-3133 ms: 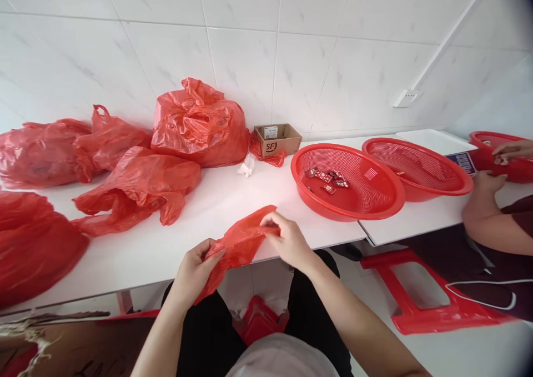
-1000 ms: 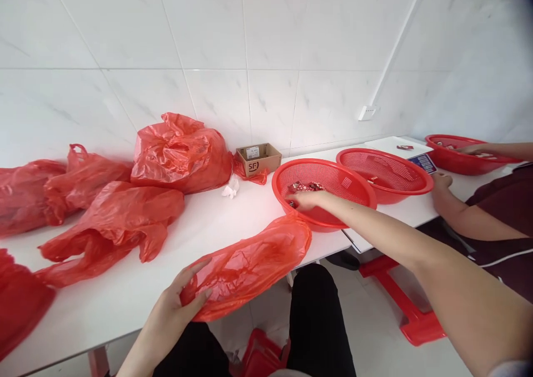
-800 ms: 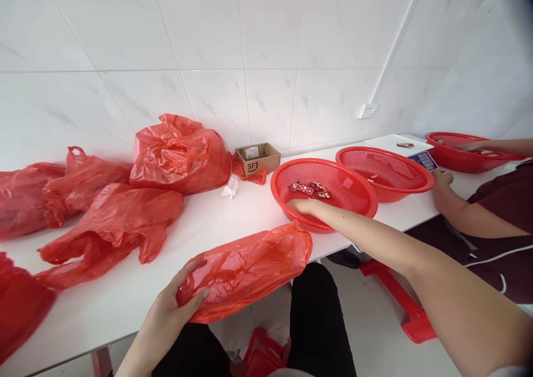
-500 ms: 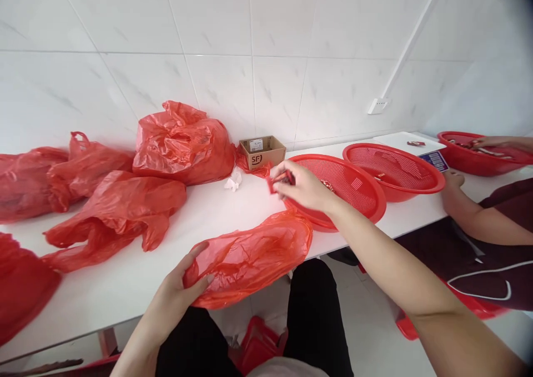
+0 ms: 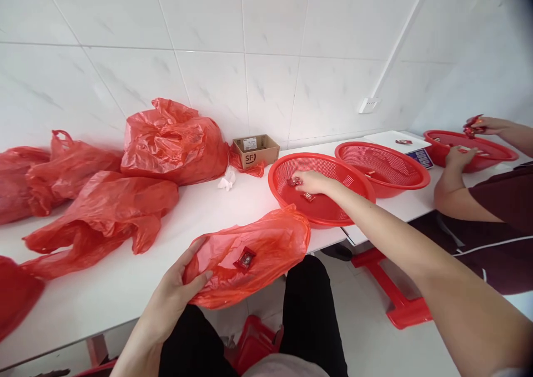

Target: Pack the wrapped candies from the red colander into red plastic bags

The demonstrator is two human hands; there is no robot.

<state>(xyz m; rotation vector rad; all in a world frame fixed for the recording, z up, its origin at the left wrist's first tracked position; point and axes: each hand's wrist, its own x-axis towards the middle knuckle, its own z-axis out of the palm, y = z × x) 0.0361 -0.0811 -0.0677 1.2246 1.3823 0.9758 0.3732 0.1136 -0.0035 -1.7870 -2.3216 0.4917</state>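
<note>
My left hand (image 5: 175, 293) grips the edge of a red plastic bag (image 5: 266, 249), which lies on the table's front edge with its mouth held open. A small red wrapped packet (image 5: 245, 259) rests on the bag's thin plastic, apparently inside it. My right hand (image 5: 314, 182) reaches into a round red mesh basket (image 5: 320, 219), its fingertips next to a red wrapped packet (image 5: 294, 182). Another packet (image 5: 308, 197) lies just below that hand.
A second red mesh basket (image 5: 381, 169) stands to the right, before a digital scale (image 5: 420, 158). A co-worker's hands (image 5: 470, 138) work over a red basin (image 5: 470, 150), one holding packets. Full red bags (image 5: 170, 144) and a cardboard box (image 5: 250, 150) line the wall.
My right hand has moved from above the basket rim back down into the basket. A red packet now shows on the bag held by my left hand. The co-worker's hand has lifted packets.
</note>
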